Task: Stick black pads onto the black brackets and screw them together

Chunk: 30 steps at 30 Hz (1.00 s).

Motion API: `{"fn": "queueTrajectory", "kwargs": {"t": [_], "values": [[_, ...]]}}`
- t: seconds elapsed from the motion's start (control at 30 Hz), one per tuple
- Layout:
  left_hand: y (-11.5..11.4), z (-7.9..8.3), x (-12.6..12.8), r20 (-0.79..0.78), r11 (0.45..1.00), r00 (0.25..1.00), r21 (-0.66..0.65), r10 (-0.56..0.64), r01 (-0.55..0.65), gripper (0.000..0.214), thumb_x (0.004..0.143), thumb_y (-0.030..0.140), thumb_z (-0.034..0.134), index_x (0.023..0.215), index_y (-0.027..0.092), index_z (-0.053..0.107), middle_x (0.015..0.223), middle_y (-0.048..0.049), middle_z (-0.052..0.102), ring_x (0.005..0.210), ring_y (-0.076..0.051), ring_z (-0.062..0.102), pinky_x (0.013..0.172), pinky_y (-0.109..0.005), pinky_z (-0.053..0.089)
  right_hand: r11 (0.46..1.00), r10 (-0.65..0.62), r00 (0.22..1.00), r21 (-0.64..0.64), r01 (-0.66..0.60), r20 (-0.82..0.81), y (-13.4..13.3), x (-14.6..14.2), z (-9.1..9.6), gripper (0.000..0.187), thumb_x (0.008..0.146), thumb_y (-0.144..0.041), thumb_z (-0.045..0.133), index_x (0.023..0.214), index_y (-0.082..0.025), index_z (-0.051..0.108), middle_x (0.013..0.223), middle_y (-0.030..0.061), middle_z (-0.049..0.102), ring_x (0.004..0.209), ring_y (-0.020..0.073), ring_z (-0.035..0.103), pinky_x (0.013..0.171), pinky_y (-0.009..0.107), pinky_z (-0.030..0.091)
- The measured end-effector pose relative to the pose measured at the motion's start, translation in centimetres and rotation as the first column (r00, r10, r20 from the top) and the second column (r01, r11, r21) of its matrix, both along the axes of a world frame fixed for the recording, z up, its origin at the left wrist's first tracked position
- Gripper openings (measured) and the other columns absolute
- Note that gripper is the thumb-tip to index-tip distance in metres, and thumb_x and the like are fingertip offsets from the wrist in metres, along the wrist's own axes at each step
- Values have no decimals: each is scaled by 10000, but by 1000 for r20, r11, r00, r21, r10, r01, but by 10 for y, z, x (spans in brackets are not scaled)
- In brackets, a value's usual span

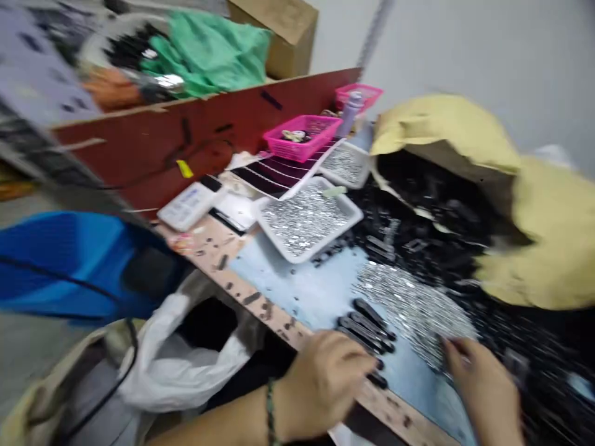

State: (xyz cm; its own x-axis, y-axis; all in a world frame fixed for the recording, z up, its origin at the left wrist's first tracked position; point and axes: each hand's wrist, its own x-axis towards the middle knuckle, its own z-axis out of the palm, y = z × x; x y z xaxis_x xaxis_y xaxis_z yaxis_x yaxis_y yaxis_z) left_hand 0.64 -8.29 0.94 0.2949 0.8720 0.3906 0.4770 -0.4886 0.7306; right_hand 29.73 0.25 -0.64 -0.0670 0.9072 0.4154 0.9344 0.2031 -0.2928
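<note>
My left hand (320, 384) sits at the near edge of the pale blue sheet (297, 288), its fingers (346, 353) curled in a narrow grip just beside a row of black clips (365, 328). From here I cannot tell whether that grip holds one. A beaded bracelet (270, 412) circles the wrist. My right hand (478, 390) is blurred at the sheet's right side, its fingertips (449, 350) drawn into a narrow grip at the edge of a spread of silver pieces (409, 310). I cannot tell whether anything is pinched there either.

The sheet lies on a speckled tan surface (263, 306), with a heap of black pieces (418, 214) along its right side and a crumpled yellow sack (543, 235) beyond the heap. Just past the sheet stand two white trays of silver pieces (307, 217), with a pink basket (302, 136) behind them. Further from the sheet, a dark red board (153, 142) rises along the far side of the surface. A white plastic bag (186, 365) hangs below the sheet's left edge, and a blue bin (69, 266) lies beyond that bag.
</note>
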Motion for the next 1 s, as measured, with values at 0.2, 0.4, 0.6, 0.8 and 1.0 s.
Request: {"fn": "queueTrajectory", "kwargs": {"t": [0.2, 0.4, 0.6, 0.8, 1.0], "values": [[14, -5, -11, -38, 999, 999, 43, 30, -29, 301, 923, 124, 424, 1186, 191, 556, 1083, -86, 610, 1031, -223, 546, 883, -406, 460, 990, -133, 991, 49, 132, 5, -1, 18, -6, 468, 925, -523, 326, 808, -173, 613, 820, 121, 597, 798, 261, 551, 740, 429, 455], [15, -5, 0, -124, 997, 992, 79, 4, 6, 311, 936, 133, 423, 1221, 188, 536, 1119, -87, 595, 1074, -234, 531, 902, -414, 456, 996, -82, 993, -52, 78, -89, -10, 3, -8, 290, 888, -422, 458, 966, -189, 613, 941, 108, 604, 871, 245, 547, 784, 386, 445], [20, 3, 2, -121, 993, 993, 114, 4, 10, 308, 928, 140, 439, 1211, 189, 551, 1109, -85, 605, 1055, -234, 556, 884, -420, 483, 992, -99, 955, -97, 74, -279, -1, -1, -4, 217, 864, -361, 463, 762, -210, 580, 789, 81, 592, 806, 248, 532, 787, 412, 417], [26, 16, 18, -7, 999, 999, 21, -39, 39, 304, 932, 149, 438, 1213, 199, 545, 1091, -77, 627, 1045, -214, 576, 892, -402, 508, 985, -115, 821, -169, 23, -559, -28, -21, 18, 232, 935, -404, 394, 889, -205, 505, 763, 33, 593, 694, 175, 570, 644, 310, 474], [39, 38, 57, 152, 970, 977, -172, -147, 173, 271, 903, 145, 496, 1156, 203, 572, 1082, -64, 637, 991, -197, 598, 884, -353, 499, 931, -84, 483, -241, -274, -872, -58, -63, 35, 192, 858, -383, 584, 851, -196, 543, 733, -7, 564, 676, 133, 545, 625, 249, 458]]}}
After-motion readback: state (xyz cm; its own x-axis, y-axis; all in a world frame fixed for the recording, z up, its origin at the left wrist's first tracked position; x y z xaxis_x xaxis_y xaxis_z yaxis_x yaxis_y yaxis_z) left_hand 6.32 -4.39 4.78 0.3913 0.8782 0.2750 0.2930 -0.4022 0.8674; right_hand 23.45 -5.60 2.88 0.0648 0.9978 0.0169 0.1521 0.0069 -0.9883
